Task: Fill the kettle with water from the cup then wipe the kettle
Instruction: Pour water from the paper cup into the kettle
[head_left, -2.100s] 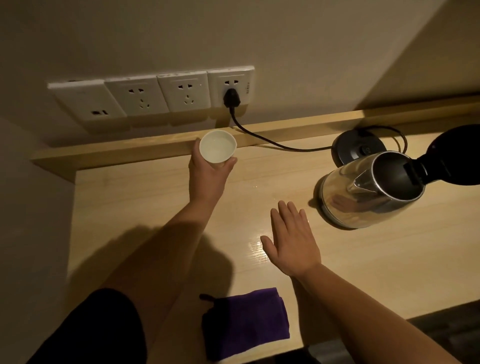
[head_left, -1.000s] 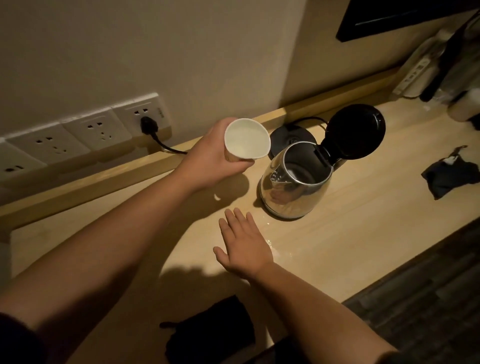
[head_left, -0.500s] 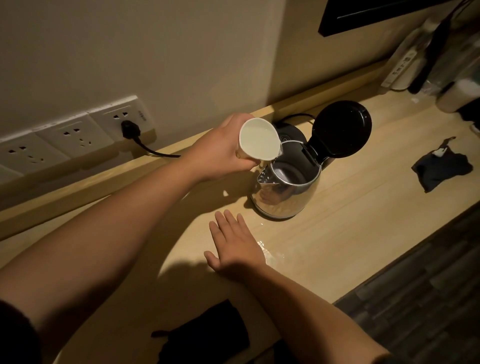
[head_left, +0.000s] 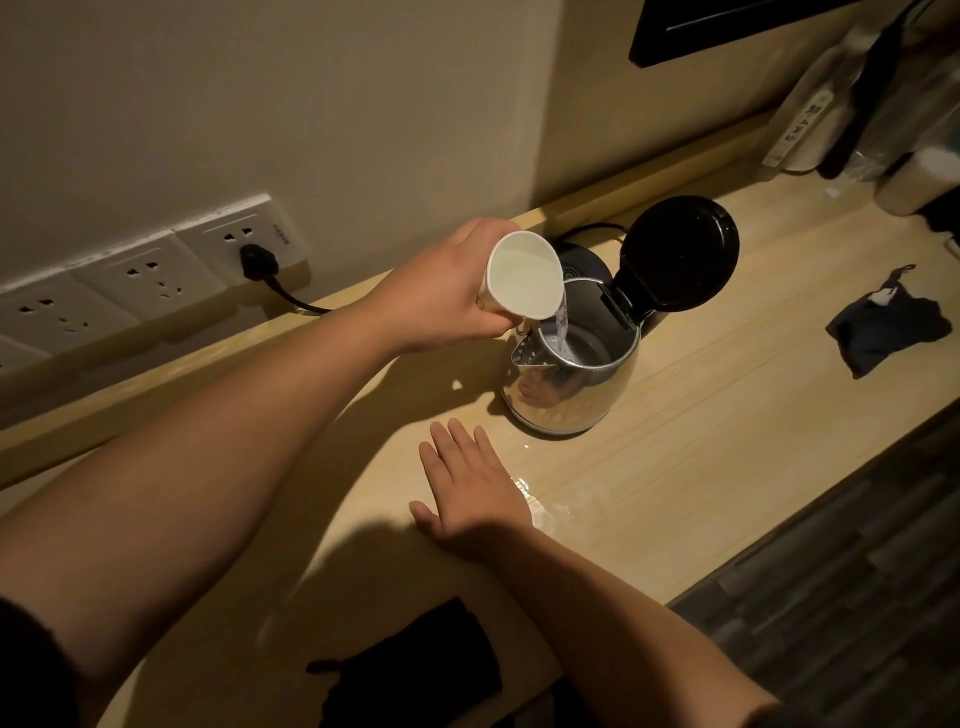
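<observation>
1. The left hand (head_left: 441, 296) is wrapped around the white cup (head_left: 524, 275), tilting it over the open mouth of the kettle (head_left: 569, 374). The right hand (head_left: 470, 488) holds nothing and lies flat, fingers spread, on the wooden counter (head_left: 727, 441), just in front of the kettle.
2. The kettle stands upright on the counter, off its base (head_left: 582, 260), which sits just behind it. Its lid (head_left: 680, 249) is swung fully back. A thin stream of water (head_left: 561, 317) runs from the cup's lip into the kettle, close to the near rim by the spout.
3. Risk: the stream falls near the rim, so a steeper tilt or a small drift of the cup towards the spout side would likely send water down the outside wall and onto the counter.
4. Risk: the counter beside the right hand already shows a wet patch (head_left: 540, 506). Nothing steadies the kettle, so a knock from the cup could slide it on the damp wood.
5. The dark cloth (head_left: 415, 670) for wiping lies at the counter's near edge, untouched.
6. Compared with half a second ago, the cup is tipped further and water now flows. The right hand has not moved.
</observation>
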